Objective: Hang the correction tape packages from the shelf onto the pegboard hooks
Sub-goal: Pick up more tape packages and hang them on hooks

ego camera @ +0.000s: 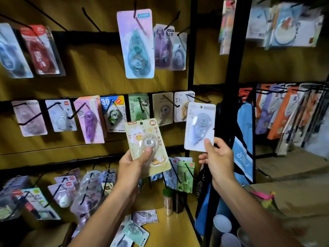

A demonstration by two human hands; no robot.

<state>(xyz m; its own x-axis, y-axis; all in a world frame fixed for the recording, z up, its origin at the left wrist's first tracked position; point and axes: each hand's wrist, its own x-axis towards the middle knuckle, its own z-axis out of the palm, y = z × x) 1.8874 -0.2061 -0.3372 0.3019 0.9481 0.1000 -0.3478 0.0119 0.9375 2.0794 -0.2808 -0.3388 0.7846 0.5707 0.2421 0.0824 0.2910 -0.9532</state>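
My left hand (pixel 132 162) holds a beige correction tape package (pixel 148 146) from below, thumb pressed on the clear blister over the round tape wheel, fingers behind the card. The card shows a cartoon cat, a brown circle marked "30" at the top right, a column of printed characters down the right edge and a small hang hole at the top. It is tilted slightly, top leaning left, in front of the pegboard (pixel 92 84).

My right hand (pixel 216 157) pinches the bottom right corner of a pale blue-white package (pixel 199 126) between thumb and fingers. Its card is light, with a bluish teardrop-shaped dispenser under clear plastic and a hang hole near the top edge. It stands upright, just below the tip of a black hook (pixel 202 99) at the right end of the middle row; whether it touches the hook I cannot tell.

Other packages hang in rows on the board, among them a large pink-and-teal one (pixel 136 43) up top. A few more packages (pixel 135 229) lie loose on the yellow shelf (pixel 174 227) below my arms.
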